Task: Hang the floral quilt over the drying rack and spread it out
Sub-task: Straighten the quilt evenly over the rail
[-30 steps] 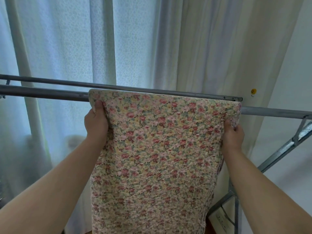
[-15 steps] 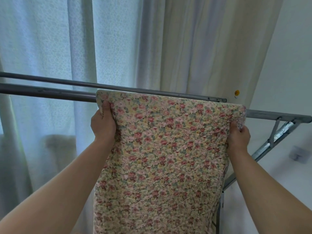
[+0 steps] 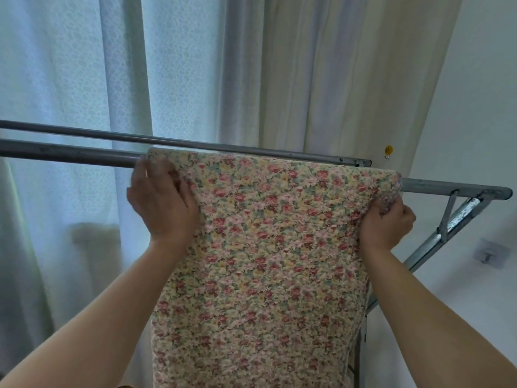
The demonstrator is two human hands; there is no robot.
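Currently draped over the drying rack [image 3: 70, 156] mid-frame, the floral quilt [image 3: 274, 247] is pinched by the right hand [image 3: 387, 222], the hold of the blurred left hand [image 3: 161, 203] unclear; a lopsided tug could slide it off.

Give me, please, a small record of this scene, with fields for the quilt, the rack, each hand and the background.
quilt: cream fabric quilt with red and pink flowers, draped over the near rail, hanging down on the person's side
rack: grey metal drying rack, two horizontal rails
left hand: at the quilt's upper left edge, blurred; grip unclear
right hand: fingers curled on bunched fabric at the quilt's upper right edge
background: pale sheer curtain, cream curtain, white wall
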